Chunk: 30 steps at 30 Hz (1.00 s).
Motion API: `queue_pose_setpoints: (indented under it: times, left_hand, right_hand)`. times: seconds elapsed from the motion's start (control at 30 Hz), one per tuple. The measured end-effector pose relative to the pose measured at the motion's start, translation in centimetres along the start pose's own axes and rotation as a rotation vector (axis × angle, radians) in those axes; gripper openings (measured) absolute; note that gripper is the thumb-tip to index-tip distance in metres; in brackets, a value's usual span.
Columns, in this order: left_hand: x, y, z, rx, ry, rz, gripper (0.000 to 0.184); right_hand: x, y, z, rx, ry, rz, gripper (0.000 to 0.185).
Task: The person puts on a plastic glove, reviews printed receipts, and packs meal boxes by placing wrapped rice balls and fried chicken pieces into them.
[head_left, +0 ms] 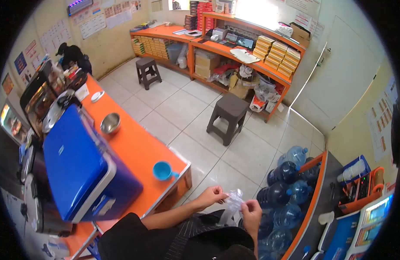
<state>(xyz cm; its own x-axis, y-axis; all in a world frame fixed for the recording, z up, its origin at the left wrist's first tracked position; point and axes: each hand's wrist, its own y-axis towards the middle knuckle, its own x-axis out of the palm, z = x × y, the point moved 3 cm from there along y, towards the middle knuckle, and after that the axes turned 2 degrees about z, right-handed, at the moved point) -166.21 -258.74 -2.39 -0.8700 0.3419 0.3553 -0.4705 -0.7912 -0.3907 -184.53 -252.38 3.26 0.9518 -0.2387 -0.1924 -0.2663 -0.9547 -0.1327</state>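
Observation:
Both of my hands meet in front of my striped dark apron, with a clear plastic bag (234, 201) stretched between them. My left hand (212, 196) pinches one side of the bag's crumpled top. On the other side, my right hand (251, 211) pinches the plastic between thumb and fingers. The lower part of the bag hangs down against the apron. To the left of my hands, a light-blue mug (162, 170) stands on the corner of the orange table (141, 151). Farther along that table is a metal bowl (110, 123).
A large blue cooler (78, 164) takes up the near left of the table. Several large water bottles (281, 208) are stacked at my right, beside a dark partition. Two brown stools (228, 115) stand on the tiled floor. An orange counter (239, 54) with stacked boxes lines the far wall.

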Motion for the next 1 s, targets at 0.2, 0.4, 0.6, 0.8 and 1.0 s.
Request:
queue_pose_setpoints:
  times: [0.2, 0.4, 0.6, 0.8, 1.0]
  left_hand:
    - [-3.2, 14.0, 7.3, 0.389, 0.28, 0.494, 0.013]
    - [-6.4, 20.1, 13.5, 0.272, 0.446, 0.873, 0.011]
    - [-10.6, 23.7, 17.3, 0.303, 0.421, 1.065, 0.016]
    - [-19.7, 31.2, 22.0, 0.422, 0.558, 1.013, 0.025]
    - [-27.6, 37.4, 31.5, 0.655, 0.791, 0.746, 0.03]
  right_hand:
    - [-1.2, 14.6, 0.9, 0.159, 0.005, -0.063, 0.017]
    - [6.7, 30.7, -4.7, -0.072, -0.04, -0.943, 0.043]
    - [18.5, 42.2, -3.4, 0.601, 0.131, -1.335, 0.045]
    - [31.9, 53.2, -1.2, 0.837, 0.743, -0.869, 0.025]
    - [44.1, 62.6, -0.8, 0.675, 0.702, -0.862, 0.045]
